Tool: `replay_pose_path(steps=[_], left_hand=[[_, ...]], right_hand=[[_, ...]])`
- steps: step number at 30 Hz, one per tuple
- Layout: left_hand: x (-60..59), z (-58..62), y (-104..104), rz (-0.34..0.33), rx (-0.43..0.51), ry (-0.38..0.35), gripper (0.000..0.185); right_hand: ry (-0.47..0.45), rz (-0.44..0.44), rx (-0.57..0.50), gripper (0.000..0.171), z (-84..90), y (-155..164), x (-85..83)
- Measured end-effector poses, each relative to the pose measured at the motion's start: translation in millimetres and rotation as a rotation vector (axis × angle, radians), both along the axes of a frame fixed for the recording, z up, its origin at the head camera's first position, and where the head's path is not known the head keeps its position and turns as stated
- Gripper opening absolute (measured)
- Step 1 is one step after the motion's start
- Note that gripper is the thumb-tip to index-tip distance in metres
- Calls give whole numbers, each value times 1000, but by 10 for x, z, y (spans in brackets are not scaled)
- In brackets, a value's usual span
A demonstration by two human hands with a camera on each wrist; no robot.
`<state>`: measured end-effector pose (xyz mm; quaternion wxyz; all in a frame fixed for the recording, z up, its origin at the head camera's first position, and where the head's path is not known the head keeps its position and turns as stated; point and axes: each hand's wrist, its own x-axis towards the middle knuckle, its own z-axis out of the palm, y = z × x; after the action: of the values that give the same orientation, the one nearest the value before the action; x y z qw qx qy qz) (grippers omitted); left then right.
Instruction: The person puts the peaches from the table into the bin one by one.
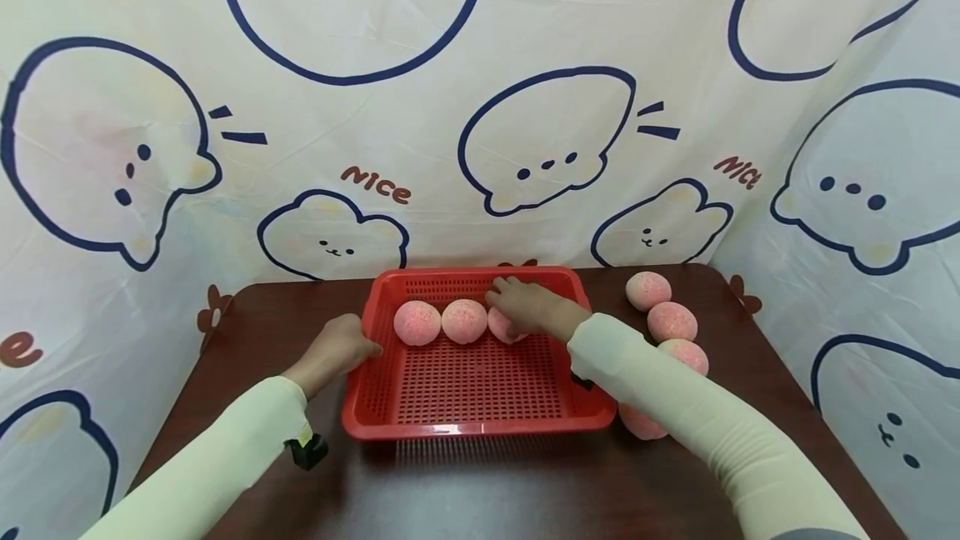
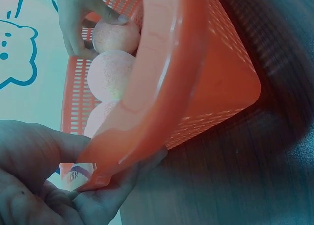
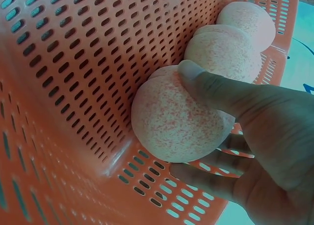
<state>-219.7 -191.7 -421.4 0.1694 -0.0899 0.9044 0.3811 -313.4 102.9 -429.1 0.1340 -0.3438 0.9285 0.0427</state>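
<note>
Pink ball (image 3: 176,114) pinched in right hand (image 1: 528,307), third beside two balls along red basket (image 1: 480,423) far wall; left hand (image 1: 341,350) gripping basket's left rim.

Even, bright light fills the head view, which bows at its edges and shows a soft shadow on the tabletop (image 1: 480,490) by its near edge, while both wrist views carry a bluish-orange cast, with the left one blurred up close and dim at right.
</note>
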Motion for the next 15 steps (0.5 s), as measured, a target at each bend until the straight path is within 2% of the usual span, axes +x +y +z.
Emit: replay_pose_path(steps=[10,15], left_hand=[[17,-10,-2,-4,6,-1,29],[24,-11,-1,4,-6,3,30]], right_hand=[[-30,2,-41,63,13,42,-10],[-36,9,-64,57,66,55,1]])
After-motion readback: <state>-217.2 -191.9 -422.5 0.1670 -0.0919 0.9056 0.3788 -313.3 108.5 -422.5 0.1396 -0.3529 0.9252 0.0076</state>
